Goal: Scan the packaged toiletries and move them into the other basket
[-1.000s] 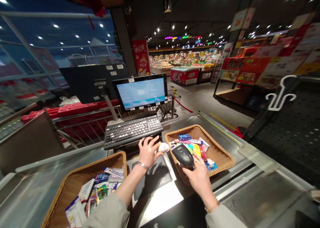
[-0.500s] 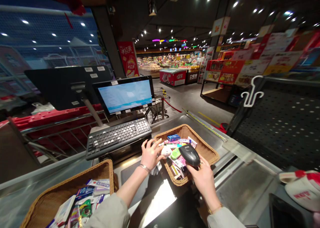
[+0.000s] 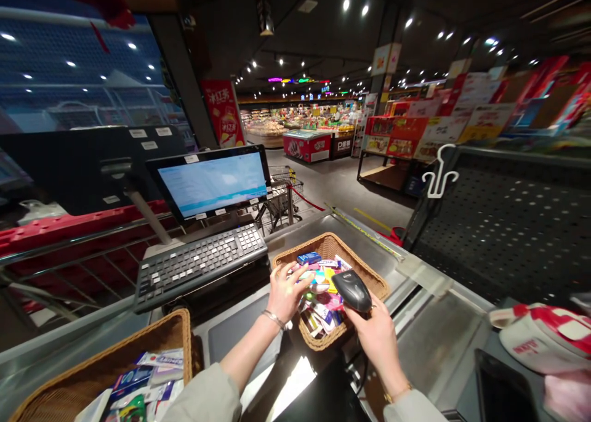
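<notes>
Left fingers [image 3: 295, 281] on packets [image 3: 323, 306], scanner [image 3: 351, 288] beside

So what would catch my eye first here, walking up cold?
Probably the black scanner gripped in the right hand, held over a wicker basket of bright packets at the centre of the view. The left hand lies on those packets, fingers spread. Behind and to the left, a lit screen glows above a keyboard.

Woven wicker basket [image 3: 335, 244], glossy blk plastic scanner [image 3: 353, 289], brushed-steel counter [image 3: 434, 342].
</notes>
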`<act>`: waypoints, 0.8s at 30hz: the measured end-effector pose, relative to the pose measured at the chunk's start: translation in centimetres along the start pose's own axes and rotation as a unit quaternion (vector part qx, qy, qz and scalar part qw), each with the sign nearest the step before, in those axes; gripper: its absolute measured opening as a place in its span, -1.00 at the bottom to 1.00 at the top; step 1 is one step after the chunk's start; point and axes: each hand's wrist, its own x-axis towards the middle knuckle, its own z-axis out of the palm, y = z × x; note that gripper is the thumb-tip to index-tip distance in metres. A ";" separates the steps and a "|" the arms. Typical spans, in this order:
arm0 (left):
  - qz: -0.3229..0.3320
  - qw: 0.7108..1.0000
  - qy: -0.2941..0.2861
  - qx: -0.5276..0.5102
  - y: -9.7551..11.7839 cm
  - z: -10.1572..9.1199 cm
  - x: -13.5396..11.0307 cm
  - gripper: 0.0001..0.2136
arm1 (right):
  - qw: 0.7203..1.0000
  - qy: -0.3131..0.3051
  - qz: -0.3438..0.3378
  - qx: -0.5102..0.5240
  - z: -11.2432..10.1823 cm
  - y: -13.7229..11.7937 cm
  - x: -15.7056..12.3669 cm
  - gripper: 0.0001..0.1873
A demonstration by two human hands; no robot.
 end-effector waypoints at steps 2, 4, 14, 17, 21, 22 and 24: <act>-0.009 1.000 0.013 0.003 0.1 -0.2 0.1 -0.57 | 1.000 -0.003 -0.014 0.003 0.0 0.0 0.0 -0.56; -0.012 1.000 0.021 0.009 0.0 -0.6 0.1 -0.54 | 1.000 -0.009 -0.025 0.006 0.2 0.0 0.1 -0.55; -0.058 0.996 0.038 0.052 -2.0 -3.5 -2.6 -0.58 | 0.999 -0.031 -0.001 0.008 2.7 -1.6 -0.4 -0.51; -0.081 0.994 0.040 0.066 -2.7 -4.4 -3.6 -0.61 | 0.998 -0.051 -0.030 0.018 3.7 -2.3 -0.7 -0.56; -0.112 0.989 0.045 0.083 -3.6 -5.7 -5.1 -0.62 | 0.994 -0.080 -0.067 0.016 5.1 -3.3 -1.2 -0.58; -0.120 0.988 0.046 0.086 -3.9 -6.0 -5.5 -0.62 | 0.994 -0.087 -0.069 0.013 5.4 -3.5 -1.4 -0.58; -0.136 0.985 0.046 0.093 -4.4 -6.6 -6.5 -0.62 | 0.992 -0.103 -0.073 0.013 6.0 -4.1 -1.9 -0.59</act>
